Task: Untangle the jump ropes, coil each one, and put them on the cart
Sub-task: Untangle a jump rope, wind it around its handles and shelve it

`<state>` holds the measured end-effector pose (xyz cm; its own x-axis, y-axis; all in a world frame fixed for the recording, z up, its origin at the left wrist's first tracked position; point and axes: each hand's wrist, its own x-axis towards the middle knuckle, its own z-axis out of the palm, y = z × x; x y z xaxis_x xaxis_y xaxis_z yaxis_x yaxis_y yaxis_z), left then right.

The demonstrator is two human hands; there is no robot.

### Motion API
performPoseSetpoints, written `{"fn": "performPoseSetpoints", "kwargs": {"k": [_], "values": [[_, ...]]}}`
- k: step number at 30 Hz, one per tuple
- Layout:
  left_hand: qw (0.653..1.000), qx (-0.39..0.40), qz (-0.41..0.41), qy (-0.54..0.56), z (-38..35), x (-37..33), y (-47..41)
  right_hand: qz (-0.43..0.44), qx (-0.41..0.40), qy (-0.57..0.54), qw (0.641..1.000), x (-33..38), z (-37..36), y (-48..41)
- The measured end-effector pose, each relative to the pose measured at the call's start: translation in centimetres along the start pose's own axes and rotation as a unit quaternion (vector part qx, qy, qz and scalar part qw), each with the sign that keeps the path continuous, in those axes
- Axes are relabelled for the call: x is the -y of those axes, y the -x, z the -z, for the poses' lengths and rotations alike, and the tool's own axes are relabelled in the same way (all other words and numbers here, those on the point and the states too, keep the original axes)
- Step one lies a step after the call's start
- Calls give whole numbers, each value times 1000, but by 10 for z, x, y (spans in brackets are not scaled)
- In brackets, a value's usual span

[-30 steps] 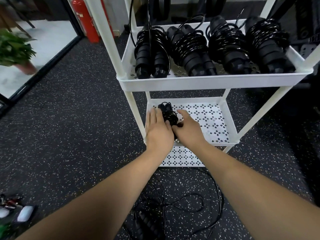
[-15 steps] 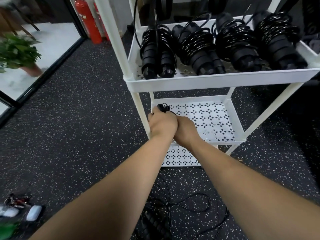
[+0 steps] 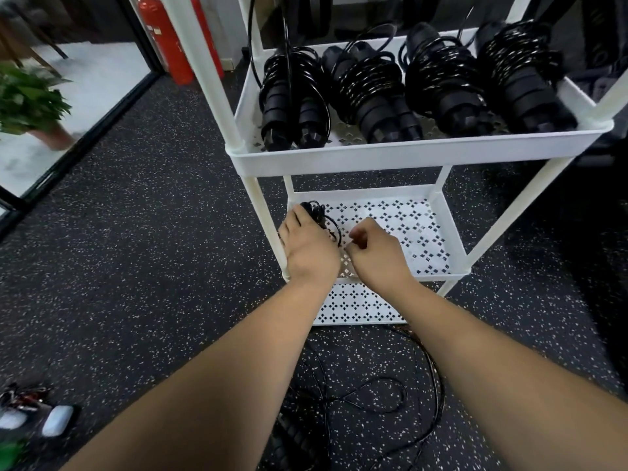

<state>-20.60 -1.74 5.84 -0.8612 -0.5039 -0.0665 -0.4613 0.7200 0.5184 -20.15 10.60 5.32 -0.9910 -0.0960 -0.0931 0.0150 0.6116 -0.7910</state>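
The white cart (image 3: 407,154) is standing straight ahead of the person. Its upper shelf, above the grip, is already carrying four wound ropes (image 3: 370,93) laid side by side, handles toward the front, likely so that they are not unwinding. Well below the grip, down between the forearms, a tangled rope (image 3: 295,440) is lying loose on the speckled floor, so by my reading at least one rope is waiting to be sorted out.

The left hand (image 3: 311,248) is reaching into the middle shelf (image 3: 448,232) and holding a coiled rope (image 3: 315,211) down in the corner by the near left post, fingers lying over the bundle, probably to keep the coil from springing open as it settles. Just right of that grip, the right hand (image 3: 379,256) is hovering with curled fingers beside a stray loop of cord; whether it is pinching that cord I cannot tell.
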Motion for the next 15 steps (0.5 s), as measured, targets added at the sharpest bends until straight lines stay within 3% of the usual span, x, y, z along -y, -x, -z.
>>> {"fn": "performPoseSetpoints", "kwargs": {"k": [4,9,12,15], "values": [[997,-9,-24,74,5,0,2,18,-5,-29,999,-1,5,9],[981,-66,-118,141,9,9,15,39,1,-20,999,1,4,15],[980,-52,-170,87,9,14,22,46,-4,-25,999,2,5,17],[987,9,-158,20,4,20,21,44,-1,-14,999,4,9,17]]}}
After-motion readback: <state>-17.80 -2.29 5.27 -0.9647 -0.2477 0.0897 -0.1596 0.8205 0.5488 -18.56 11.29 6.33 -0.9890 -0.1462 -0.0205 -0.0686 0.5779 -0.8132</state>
